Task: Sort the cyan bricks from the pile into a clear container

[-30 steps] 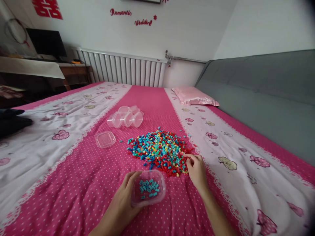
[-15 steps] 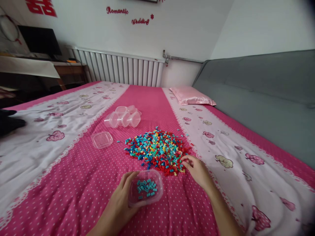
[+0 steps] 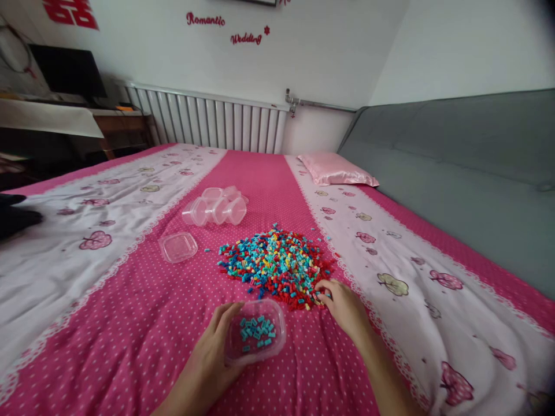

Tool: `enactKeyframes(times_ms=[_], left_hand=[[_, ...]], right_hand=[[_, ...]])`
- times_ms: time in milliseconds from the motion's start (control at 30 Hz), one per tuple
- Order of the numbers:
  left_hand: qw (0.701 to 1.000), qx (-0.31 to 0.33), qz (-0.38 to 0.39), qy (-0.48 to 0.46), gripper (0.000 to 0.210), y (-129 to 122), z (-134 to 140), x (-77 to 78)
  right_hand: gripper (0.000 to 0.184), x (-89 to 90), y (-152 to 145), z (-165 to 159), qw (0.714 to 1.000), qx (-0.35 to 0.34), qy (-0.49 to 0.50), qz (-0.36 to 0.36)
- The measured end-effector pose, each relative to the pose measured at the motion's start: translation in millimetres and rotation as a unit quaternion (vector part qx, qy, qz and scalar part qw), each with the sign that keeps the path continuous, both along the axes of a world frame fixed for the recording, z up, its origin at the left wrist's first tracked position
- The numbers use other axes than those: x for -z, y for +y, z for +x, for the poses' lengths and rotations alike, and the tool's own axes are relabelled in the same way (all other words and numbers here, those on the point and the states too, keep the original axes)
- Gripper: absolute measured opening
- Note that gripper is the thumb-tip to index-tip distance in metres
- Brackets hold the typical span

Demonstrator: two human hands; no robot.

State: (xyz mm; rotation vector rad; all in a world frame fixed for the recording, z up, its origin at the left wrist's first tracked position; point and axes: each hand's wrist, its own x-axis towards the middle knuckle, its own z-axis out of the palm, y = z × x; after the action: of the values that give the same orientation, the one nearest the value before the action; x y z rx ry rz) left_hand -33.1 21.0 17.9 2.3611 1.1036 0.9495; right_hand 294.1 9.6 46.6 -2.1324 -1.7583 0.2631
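“Romantic” (image 3: 205, 19), “Wedding” (image 3: 245, 39), “囍” (image 3: 69, 7) on wall (image 3: 338, 52)

The left grip (image 3: 212, 346) is half curled, fingers (image 3: 228, 312) bent inward, the bare left forearm (image 3: 186, 388) slanting forward. The right grip (image 3: 344, 304) sits farther forward, index finger (image 3: 324, 283) and thumb (image 3: 326, 301) nearly meeting, the right forearm (image 3: 384, 372) leaning inward.

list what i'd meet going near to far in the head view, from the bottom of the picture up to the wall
Clear container held in the left hand → pile of small coloured bricks → group of clear containers → pink pillow → radiator → red wall lettering
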Motion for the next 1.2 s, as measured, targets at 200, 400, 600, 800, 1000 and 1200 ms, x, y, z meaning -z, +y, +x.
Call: enactKeyframes(times_ms=[200, 400, 600, 800, 1000, 1200], left_hand=[[1.0, -0.004, 0.011, -0.003, 0.074, 0, 0, -1.6], [1.0, 0.006, 0.006, -0.003, 0.074, 1, 1, -3.8], [1.0, 0.006, -0.003, -0.005, 0.075, 0, 0, -1.6], [1.0, 0.01, -0.001, -0.012, 0.074, -1, 0, -4.4], [1.0, 0.009, 0.008, -0.015, 0.071, -1, 2, -9.5], [1.0, 0.004, -0.001, -0.02, 0.074, -2, 3, -9.8]], right_hand=[[0.021, 0.9, 0, 1, 1.0, -0.006, 0.013, -0.014], [0.013, 5.0, 1, 3, 0.999, -0.015, 0.029, -0.005], [0.008, 10.9, 3, 2, 0.996, -0.014, 0.082, 0.036], [0.011, 11.4, 3, 1, 0.99, -0.015, 0.115, 0.076], [0.011, -7.6, 3, -8, 0.981, -0.014, 0.179, 0.08], [0.013, -35.2, -10, -59, 0.931, -0.172, 0.316, 0.067]])
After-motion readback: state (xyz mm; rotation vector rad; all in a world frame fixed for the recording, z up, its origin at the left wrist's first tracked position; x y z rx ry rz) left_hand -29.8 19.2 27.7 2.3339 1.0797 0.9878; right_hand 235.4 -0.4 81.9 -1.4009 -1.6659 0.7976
